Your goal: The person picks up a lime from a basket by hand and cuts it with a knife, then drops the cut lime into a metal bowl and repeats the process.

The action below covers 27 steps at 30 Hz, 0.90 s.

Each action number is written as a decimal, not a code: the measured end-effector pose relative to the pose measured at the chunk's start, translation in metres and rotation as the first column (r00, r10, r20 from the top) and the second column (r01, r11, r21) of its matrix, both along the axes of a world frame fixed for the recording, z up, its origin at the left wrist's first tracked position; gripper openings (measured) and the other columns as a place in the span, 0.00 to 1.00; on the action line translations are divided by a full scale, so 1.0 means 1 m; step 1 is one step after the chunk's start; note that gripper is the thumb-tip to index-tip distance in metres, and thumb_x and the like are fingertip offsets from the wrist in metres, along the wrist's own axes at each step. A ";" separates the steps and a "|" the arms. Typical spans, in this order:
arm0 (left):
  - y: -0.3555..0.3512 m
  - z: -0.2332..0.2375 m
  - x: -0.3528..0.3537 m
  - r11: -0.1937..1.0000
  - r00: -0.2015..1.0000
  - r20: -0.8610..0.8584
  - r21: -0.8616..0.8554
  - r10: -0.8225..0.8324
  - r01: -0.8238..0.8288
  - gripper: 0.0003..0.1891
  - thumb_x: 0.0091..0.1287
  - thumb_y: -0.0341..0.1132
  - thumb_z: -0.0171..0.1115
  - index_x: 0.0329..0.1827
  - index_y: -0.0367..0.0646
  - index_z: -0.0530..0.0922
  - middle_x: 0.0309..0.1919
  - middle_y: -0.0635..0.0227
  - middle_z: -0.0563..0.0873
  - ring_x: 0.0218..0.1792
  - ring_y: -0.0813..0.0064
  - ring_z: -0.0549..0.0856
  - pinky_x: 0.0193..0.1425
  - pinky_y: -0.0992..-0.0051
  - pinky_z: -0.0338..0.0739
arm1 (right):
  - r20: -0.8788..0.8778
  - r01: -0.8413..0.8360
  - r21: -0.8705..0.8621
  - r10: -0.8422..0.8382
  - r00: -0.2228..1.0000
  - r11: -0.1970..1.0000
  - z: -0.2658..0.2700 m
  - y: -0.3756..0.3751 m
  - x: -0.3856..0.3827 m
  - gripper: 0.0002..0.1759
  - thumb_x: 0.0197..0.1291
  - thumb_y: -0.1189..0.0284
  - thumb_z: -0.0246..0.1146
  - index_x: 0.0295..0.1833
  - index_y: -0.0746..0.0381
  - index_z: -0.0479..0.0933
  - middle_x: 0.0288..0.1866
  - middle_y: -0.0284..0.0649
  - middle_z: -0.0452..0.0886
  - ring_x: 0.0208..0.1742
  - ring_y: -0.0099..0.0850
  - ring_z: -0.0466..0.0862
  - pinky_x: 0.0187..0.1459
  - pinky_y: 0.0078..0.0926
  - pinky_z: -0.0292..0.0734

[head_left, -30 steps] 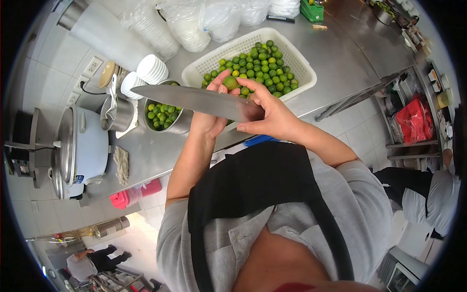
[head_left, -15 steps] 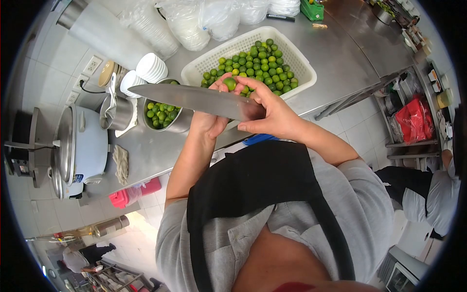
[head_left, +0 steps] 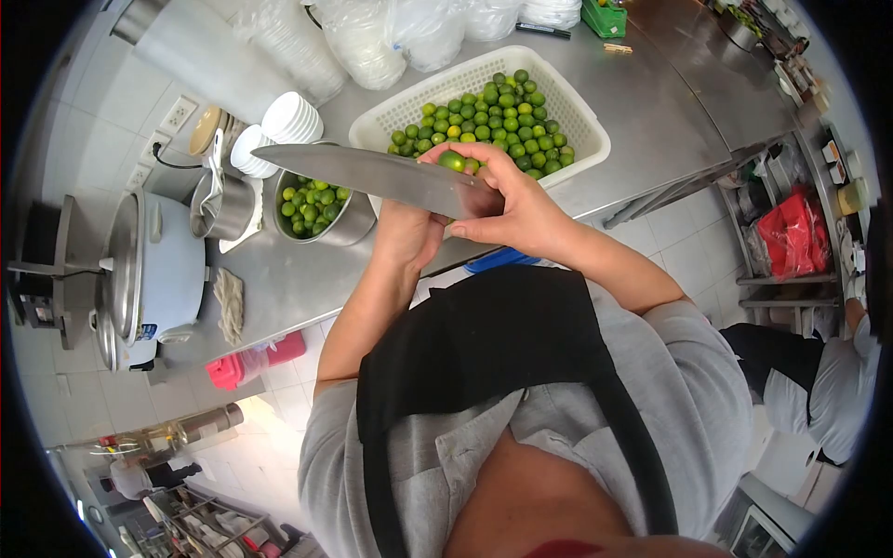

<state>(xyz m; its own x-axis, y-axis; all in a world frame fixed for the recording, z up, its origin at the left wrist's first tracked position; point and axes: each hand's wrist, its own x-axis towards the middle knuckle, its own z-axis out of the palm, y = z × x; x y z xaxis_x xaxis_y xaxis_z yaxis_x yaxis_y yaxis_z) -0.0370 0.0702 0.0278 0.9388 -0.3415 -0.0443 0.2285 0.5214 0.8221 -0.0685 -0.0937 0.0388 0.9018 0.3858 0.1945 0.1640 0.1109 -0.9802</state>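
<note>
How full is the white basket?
Partly full: limes lie heaped in the white basket, but bare stretches of its sides show around them; I cannot tell how deep they go.

- Left forearm (head_left: 366, 307): angled forward and inward; left hand (head_left: 409, 235) partly hidden from view.
- Right forearm (head_left: 619, 265): angled inward; right hand (head_left: 523, 205) gripping, thumb extended.
- Hands near each other, roughly at midline.

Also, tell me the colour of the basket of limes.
The basket is white; the head view shows it best.
</note>
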 end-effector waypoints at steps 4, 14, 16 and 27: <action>0.001 -0.008 0.005 1.000 1.000 0.001 -0.024 0.016 -0.016 0.22 0.65 0.33 0.61 0.60 0.32 0.69 0.44 0.63 0.80 0.45 0.73 0.82 0.48 0.74 0.80 | -0.017 -0.011 0.027 0.012 1.000 1.000 -0.001 0.003 0.001 0.44 0.49 0.80 0.71 0.70 0.58 0.55 0.52 0.40 0.75 0.53 0.23 0.74 0.54 0.25 0.70; 0.009 -0.005 -0.003 0.996 0.992 0.094 -0.013 0.085 -0.084 0.18 0.65 0.30 0.62 0.57 0.35 0.72 0.47 0.65 0.81 0.47 0.74 0.82 0.49 0.72 0.79 | 0.024 0.011 -0.023 -0.010 1.000 1.000 -0.013 -0.001 0.007 0.40 0.49 0.77 0.72 0.69 0.58 0.64 0.65 0.38 0.69 0.63 0.26 0.70 0.63 0.27 0.65; 0.012 -0.004 -0.004 0.997 0.995 0.075 -0.024 0.073 -0.071 0.18 0.65 0.29 0.62 0.56 0.36 0.73 0.48 0.65 0.81 0.48 0.74 0.81 0.50 0.72 0.78 | 0.019 -0.028 -0.007 0.028 0.999 1.000 -0.011 -0.004 0.005 0.40 0.49 0.78 0.71 0.69 0.58 0.64 0.65 0.38 0.69 0.64 0.27 0.69 0.63 0.27 0.64; 0.026 -0.001 -0.013 0.996 0.998 0.010 -0.067 -0.054 0.054 0.19 0.63 0.31 0.66 0.55 0.37 0.74 0.50 0.62 0.80 0.49 0.70 0.81 0.55 0.65 0.76 | -0.019 -0.120 -0.005 0.120 0.993 0.993 -0.007 -0.006 -0.001 0.39 0.50 0.82 0.68 0.70 0.58 0.64 0.69 0.36 0.66 0.63 0.24 0.70 0.63 0.25 0.66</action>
<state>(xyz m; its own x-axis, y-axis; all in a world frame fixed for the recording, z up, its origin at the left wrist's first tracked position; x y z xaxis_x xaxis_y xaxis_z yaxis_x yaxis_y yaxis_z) -0.0499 0.0967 0.0268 0.9191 -0.3939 -0.0123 0.2516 0.5625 0.7876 -0.0699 -0.0997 0.0315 0.8525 0.4923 0.1759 0.1320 0.1228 -0.9836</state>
